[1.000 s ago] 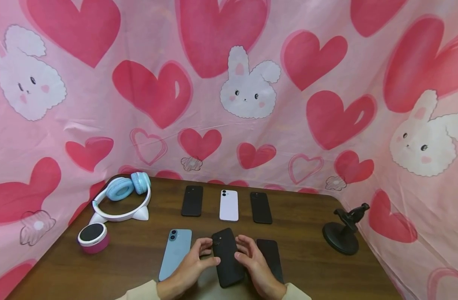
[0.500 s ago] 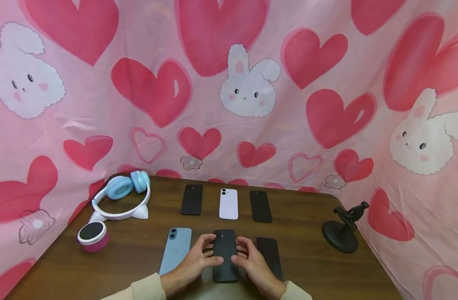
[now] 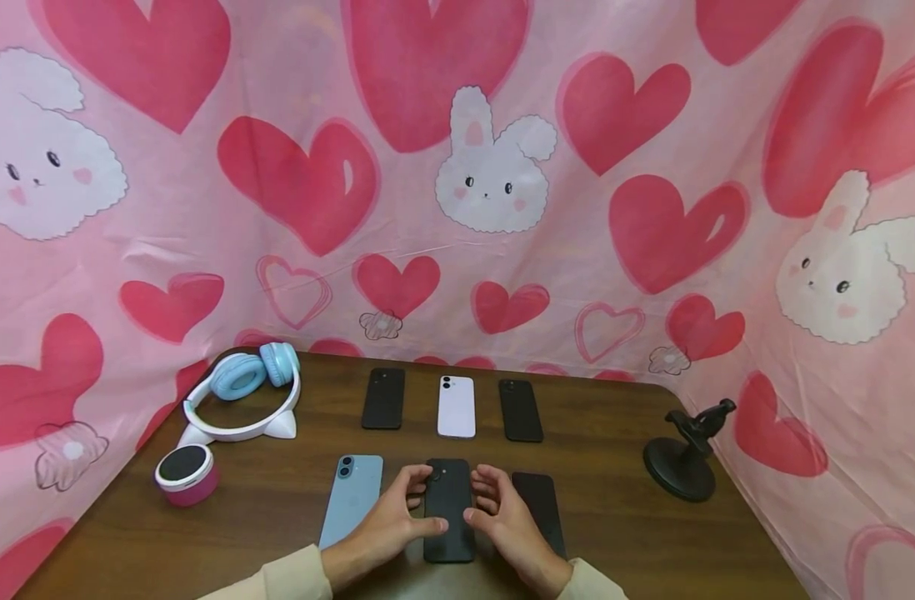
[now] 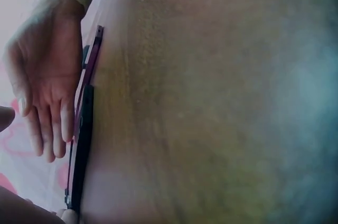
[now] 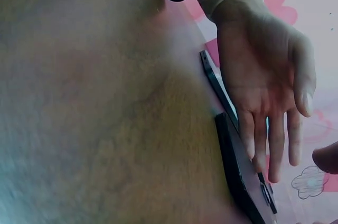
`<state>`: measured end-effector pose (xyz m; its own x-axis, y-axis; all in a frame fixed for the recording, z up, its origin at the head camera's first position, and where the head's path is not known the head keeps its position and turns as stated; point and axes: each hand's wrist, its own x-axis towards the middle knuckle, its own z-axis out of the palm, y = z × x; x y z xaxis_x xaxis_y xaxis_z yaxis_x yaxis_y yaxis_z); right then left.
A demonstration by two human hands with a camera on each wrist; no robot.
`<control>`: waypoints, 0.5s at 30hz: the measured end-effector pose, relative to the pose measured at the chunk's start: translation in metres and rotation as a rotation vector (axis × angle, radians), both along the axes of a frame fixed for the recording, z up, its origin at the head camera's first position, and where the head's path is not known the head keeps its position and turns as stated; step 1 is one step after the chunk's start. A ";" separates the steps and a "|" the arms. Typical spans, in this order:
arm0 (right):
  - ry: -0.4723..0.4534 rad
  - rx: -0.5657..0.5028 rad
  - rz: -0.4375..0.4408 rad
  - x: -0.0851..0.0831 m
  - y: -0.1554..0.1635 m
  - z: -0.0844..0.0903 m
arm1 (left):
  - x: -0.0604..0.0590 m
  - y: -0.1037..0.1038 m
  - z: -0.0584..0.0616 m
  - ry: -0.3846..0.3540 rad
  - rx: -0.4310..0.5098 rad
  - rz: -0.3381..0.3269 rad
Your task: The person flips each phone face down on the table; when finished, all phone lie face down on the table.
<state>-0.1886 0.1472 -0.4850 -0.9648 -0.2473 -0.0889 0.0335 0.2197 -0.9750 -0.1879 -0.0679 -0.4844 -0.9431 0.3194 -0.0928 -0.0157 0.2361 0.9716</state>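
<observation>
A black phone (image 3: 449, 498) lies back up on the wooden table, its camera corner at the far left. My left hand (image 3: 392, 518) is on its left side and my right hand (image 3: 508, 530) on its right, thumbs over or near the back. Across the phone (image 4: 83, 145) in the left wrist view, the right hand (image 4: 50, 65) has extended fingers. The right wrist view shows the left hand (image 5: 259, 71) likewise extended beside the phone (image 5: 235, 171). Whether fingertips touch its edges, I cannot tell. A light blue phone (image 3: 352, 496) and another dark phone (image 3: 540, 508) flank it.
Farther back lie a black phone (image 3: 383, 400), a white phone (image 3: 456, 407) and a second black phone (image 3: 521, 411). Cat-ear headphones (image 3: 236, 433) and a pink round speaker (image 3: 191, 492) are at left, a black stand (image 3: 678, 469) at right. Heart-printed cloth (image 3: 397, 200) surrounds the table (image 3: 615, 550).
The held phone was slanted one second ago; it has been straightened and now lies flat in line with its neighbours. Both hands have since loosened slightly and remain beside it.
</observation>
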 end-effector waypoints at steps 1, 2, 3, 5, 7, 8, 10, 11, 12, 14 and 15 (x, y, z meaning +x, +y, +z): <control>0.013 -0.006 0.002 0.000 0.000 0.000 | 0.000 0.000 0.000 0.010 -0.015 0.003; 0.025 -0.010 0.005 0.000 0.001 0.001 | 0.000 0.000 0.001 0.022 -0.024 0.006; 0.034 -0.011 0.009 0.000 0.001 0.001 | 0.000 0.000 0.001 0.033 -0.031 0.008; 0.046 -0.013 0.014 0.000 0.002 0.003 | -0.001 0.001 0.002 0.055 -0.042 0.009; 0.065 -0.011 0.009 -0.001 0.003 0.004 | -0.001 0.003 0.004 0.079 -0.054 0.007; 0.077 -0.005 0.005 -0.001 0.003 0.004 | -0.002 0.004 0.005 0.094 -0.055 0.006; 0.107 0.009 -0.008 -0.001 0.005 0.005 | -0.002 0.006 0.008 0.113 -0.045 0.000; 0.124 0.019 -0.016 -0.001 0.005 0.005 | -0.002 0.008 0.009 0.120 -0.036 -0.005; 0.143 0.029 -0.022 0.000 0.007 0.005 | -0.002 0.010 0.011 0.128 -0.026 -0.012; 0.167 0.048 -0.031 0.001 0.010 0.005 | -0.001 0.014 0.013 0.136 0.007 -0.027; 0.178 0.053 -0.031 0.002 0.012 0.005 | 0.000 0.016 0.014 0.134 0.022 -0.037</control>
